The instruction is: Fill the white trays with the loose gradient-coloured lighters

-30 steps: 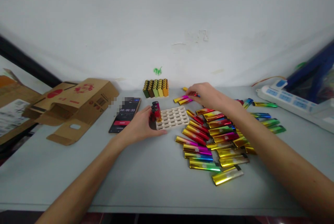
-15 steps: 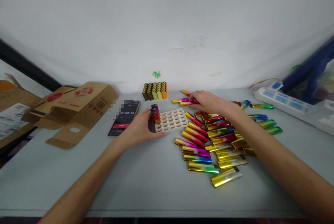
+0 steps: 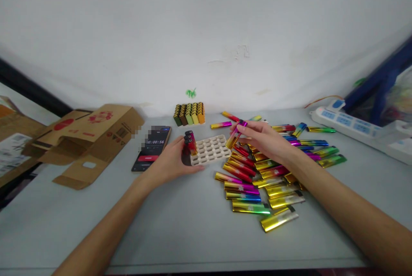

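A pale slotted tray (image 3: 210, 150) lies on the table in front of me. A short row of red lighters with black tops (image 3: 190, 142) stands upright in its left end. My left hand (image 3: 172, 156) is curved around that end, its thumb along the front edge and its other fingers partly hidden beside the lighters. Between thumb and fingers, my right hand (image 3: 257, 135) pinches a purple-and-gold lighter (image 3: 236, 134), tilted, just above the tray's right end. Below and right of this hand spreads a pile of shiny loose lighters (image 3: 247, 186) in gold, red, blue and green.
A block of upright lighters with gold tops (image 3: 189, 113) stands by the wall. To the left are a phone (image 3: 151, 149) showing a timer and an opened cardboard box (image 3: 96, 132). A white power strip (image 3: 357, 128) lies at the right.
My right hand has picked up a purple-and-gold lighter from the back of the pile and brought it nearer the tray, tilting it up. My left hand stays at the tray.
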{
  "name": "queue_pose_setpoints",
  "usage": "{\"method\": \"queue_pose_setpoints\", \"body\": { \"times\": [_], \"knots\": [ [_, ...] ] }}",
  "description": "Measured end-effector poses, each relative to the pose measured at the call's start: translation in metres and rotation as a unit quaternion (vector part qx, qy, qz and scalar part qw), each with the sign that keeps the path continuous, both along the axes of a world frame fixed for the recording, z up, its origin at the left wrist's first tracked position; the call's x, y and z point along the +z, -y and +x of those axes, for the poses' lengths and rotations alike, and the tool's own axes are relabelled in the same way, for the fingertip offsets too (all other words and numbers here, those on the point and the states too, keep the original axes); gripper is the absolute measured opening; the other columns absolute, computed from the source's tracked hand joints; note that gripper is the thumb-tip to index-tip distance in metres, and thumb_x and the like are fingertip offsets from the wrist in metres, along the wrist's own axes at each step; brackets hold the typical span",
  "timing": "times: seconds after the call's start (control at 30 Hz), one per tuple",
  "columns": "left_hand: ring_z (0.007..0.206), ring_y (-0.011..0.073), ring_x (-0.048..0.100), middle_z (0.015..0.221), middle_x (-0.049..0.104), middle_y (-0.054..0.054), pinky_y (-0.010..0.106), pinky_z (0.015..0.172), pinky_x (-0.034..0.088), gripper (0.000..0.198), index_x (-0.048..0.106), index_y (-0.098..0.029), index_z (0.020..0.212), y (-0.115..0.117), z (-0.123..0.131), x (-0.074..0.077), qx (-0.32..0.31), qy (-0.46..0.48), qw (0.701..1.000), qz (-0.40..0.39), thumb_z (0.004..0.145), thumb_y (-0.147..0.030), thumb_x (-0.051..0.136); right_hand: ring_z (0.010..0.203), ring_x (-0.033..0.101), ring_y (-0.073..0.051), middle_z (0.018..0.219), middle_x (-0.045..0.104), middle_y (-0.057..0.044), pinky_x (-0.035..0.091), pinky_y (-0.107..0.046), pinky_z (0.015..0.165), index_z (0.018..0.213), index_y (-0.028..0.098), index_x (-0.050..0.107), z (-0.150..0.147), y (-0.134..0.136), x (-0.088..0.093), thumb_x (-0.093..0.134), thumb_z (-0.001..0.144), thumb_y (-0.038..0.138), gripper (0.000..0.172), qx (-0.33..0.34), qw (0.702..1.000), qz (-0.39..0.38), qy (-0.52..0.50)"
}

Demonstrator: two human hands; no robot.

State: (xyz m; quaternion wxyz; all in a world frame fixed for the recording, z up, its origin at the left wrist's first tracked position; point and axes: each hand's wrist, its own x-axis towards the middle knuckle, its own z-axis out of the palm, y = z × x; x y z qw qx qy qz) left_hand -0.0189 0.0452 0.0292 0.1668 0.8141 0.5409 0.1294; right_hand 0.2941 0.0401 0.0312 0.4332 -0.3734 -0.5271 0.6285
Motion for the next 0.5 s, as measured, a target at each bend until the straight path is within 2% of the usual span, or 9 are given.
{"method": "queue_pose_setpoints", "body": {
  "times": [0.1, 0.2, 0.27, 0.33, 0.4, 0.5],
  "knots": [
    [0.093, 0.0331, 0.071, 0.103, 0.073, 0.011, 0.045, 0.086, 0.058, 0.065, 0.068, -0.020, 0.098, 0.000, 0.000, 0.000, 0.001, 0.001, 1.000, 0.002, 0.066, -0.071, 0.089, 0.100, 0.075, -0.023, 0.106, 0.080, -0.008, 0.063, -0.044, 0.095, 0.109, 0.022, 0.077, -0.010, 0.006, 0.000, 0.077, 0.099, 0.049, 0.028, 0.012, 0.998, -0.017, -0.056],
    [0.094, 0.0331, 0.071, 0.104, 0.074, 0.011, 0.044, 0.086, 0.059, 0.066, 0.069, -0.019, 0.101, 0.001, -0.001, 0.000, -0.002, 0.011, 1.000, 0.004, 0.066, -0.071, 0.089, 0.076, 0.065, -0.018, 0.083, 0.064, 0.001, 0.063, -0.039, 0.080, 0.104, 0.024, 0.069, -0.020, 0.012, 0.003, 0.073, 0.101, 0.054, 0.030, 0.009, 0.997, -0.020, -0.076],
    [0.095, 0.0329, 0.072, 0.106, 0.074, 0.011, 0.044, 0.087, 0.059, 0.066, 0.070, -0.019, 0.103, 0.001, -0.001, -0.001, -0.004, 0.020, 1.000, 0.006, 0.066, -0.071, 0.090, 0.060, 0.048, -0.014, 0.074, 0.048, 0.006, 0.054, -0.030, 0.058, 0.103, 0.026, 0.066, -0.025, 0.016, 0.005, 0.070, 0.101, 0.060, 0.035, 0.007, 0.998, -0.009, -0.062],
    [0.092, 0.0322, 0.071, 0.104, 0.074, 0.011, 0.044, 0.085, 0.060, 0.066, 0.070, -0.019, 0.103, 0.002, 0.000, -0.001, -0.001, 0.023, 1.000, 0.007, 0.066, -0.070, 0.090, 0.052, 0.031, -0.012, 0.069, 0.037, 0.008, 0.035, -0.026, 0.044, 0.102, 0.026, 0.064, -0.029, 0.020, 0.006, 0.067, 0.101, 0.067, 0.040, -0.004, 1.000, 0.013, -0.020],
    [0.088, 0.0317, 0.071, 0.101, 0.074, 0.010, 0.044, 0.082, 0.060, 0.065, 0.071, -0.020, 0.100, 0.002, 0.000, 0.000, 0.002, 0.025, 1.000, 0.005, 0.065, -0.071, 0.090, 0.051, 0.027, -0.012, 0.065, 0.035, 0.008, 0.023, -0.027, 0.043, 0.094, 0.025, 0.064, -0.032, 0.024, 0.007, 0.063, 0.100, 0.073, 0.049, -0.033, 0.997, 0.048, 0.041],
    [0.090, 0.0325, 0.071, 0.102, 0.074, 0.010, 0.044, 0.084, 0.060, 0.066, 0.071, -0.020, 0.104, 0.002, 0.001, 0.001, -0.002, 0.037, 0.999, -0.002, 0.066, -0.070, 0.089, 0.053, 0.030, -0.012, 0.059, 0.036, 0.006, 0.023, -0.028, 0.047, 0.068, 0.024, 0.051, -0.035, 0.029, 0.007, 0.061, 0.098, 0.079, 0.063, -0.094, 0.982, 0.104, 0.125]
  ]
}}
